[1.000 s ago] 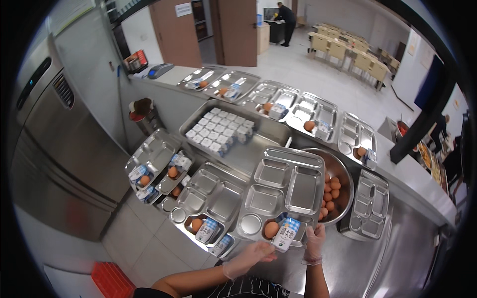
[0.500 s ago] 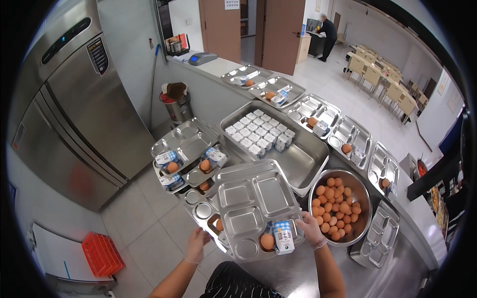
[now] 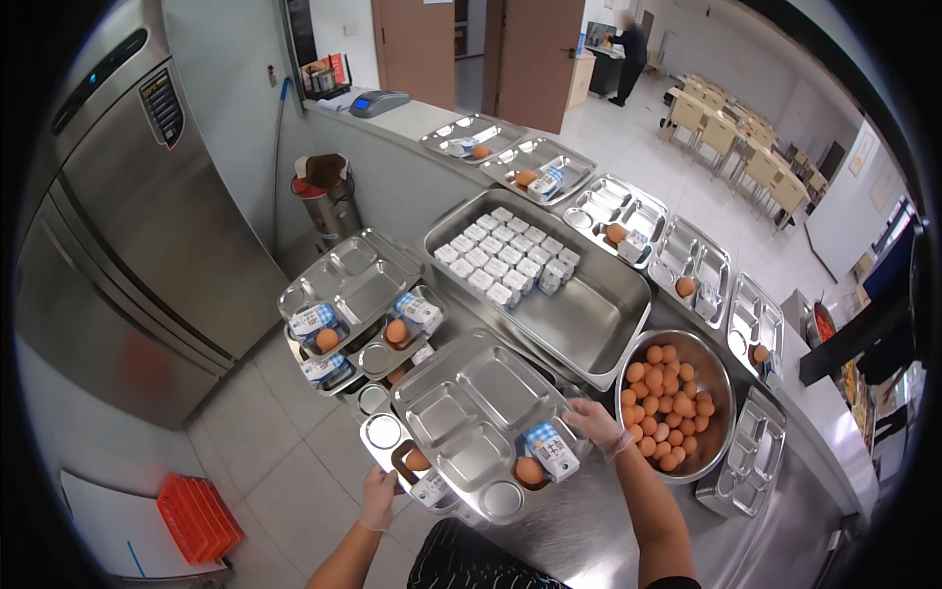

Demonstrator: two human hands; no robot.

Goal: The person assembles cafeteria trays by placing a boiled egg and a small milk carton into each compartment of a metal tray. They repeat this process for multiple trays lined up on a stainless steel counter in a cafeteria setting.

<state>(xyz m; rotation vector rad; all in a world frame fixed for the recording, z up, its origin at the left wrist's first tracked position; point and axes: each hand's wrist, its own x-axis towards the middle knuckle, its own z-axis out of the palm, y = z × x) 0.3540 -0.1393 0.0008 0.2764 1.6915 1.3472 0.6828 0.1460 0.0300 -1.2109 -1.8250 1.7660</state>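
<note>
Wearing a clear glove, my right hand (image 3: 595, 426) grips the right edge of a steel compartment tray (image 3: 461, 393), fingers closed on its rim. On this tray are a brown egg (image 3: 529, 472) and a blue-and-white milk carton (image 3: 551, 451). It overlaps a lower tray (image 3: 381, 432), which holds another egg (image 3: 417, 459) and a carton (image 3: 429, 488) partly covered. My left hand (image 3: 380, 497), gloved too, is closed at the lower tray's near left edge; its fingertips are partly hidden. Beside my right hand stands a steel bowl (image 3: 727, 393) of brown eggs.
Behind the trays, a deep steel pan (image 3: 613, 329) holds rows of milk cartons (image 3: 500, 255). Filled trays (image 3: 358, 280) overlap at left; more line the counter ledge (image 3: 412, 128). A tray stack (image 3: 751, 456) stands right of the bowl. Far off, a person (image 3: 630, 59) stands.
The upper tray has turned and shifted left, uncovering more of the lower tray with its egg and carton. My right hand moved left and up with it; my left hand moved slightly down.
</note>
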